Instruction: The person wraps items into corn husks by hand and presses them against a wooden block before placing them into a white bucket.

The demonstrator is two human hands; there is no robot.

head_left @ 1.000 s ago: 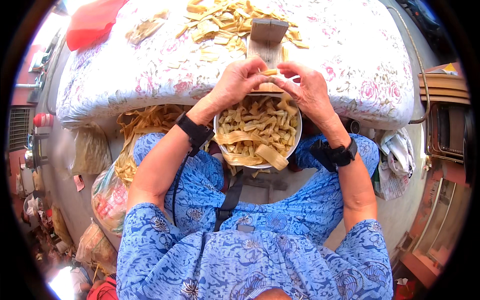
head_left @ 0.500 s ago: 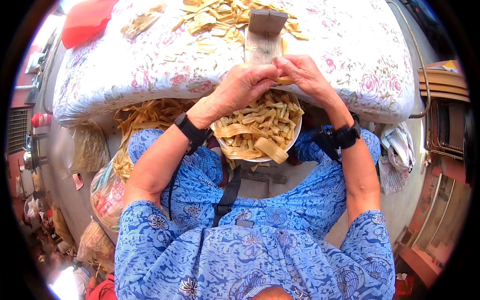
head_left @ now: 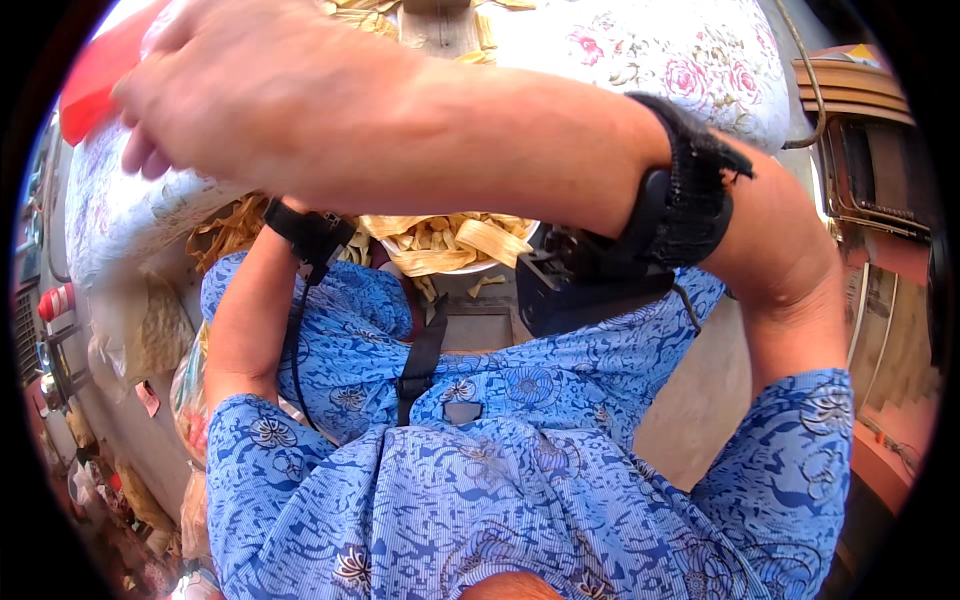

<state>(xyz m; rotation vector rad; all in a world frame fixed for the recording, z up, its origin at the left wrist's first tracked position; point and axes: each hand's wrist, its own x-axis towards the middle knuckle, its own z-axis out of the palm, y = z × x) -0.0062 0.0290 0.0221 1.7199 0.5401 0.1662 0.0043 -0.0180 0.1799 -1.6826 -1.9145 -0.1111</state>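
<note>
My right arm reaches across to the left, very close to the camera. My right hand (head_left: 235, 95) is at the upper left, over the bed-like surface and near a red cloth or bag (head_left: 105, 75); its fingers are curled and partly blurred, and what they hold cannot be made out. Most of my left hand (head_left: 298, 204) is hidden behind the right forearm, with only a sliver above its wrist strap showing. Below the forearm, pale yellow husk-like strips (head_left: 495, 243) fill a white bowl (head_left: 536, 232) between my knees.
A wooden board (head_left: 437, 32) stands on the flower-patterned cover (head_left: 690, 60), with more yellow strips (head_left: 365, 18) around it. Longer husks (head_left: 228, 236) lie at the left below the cover. Plastic bags (head_left: 150, 320) sit on the floor at the left. Metal tubing (head_left: 815, 95) edges the right side.
My right hand has swung from beside my left hand, over the bowl, across to the upper left. My left hand has drawn left and is now mostly hidden. The view has shifted rightward.
</note>
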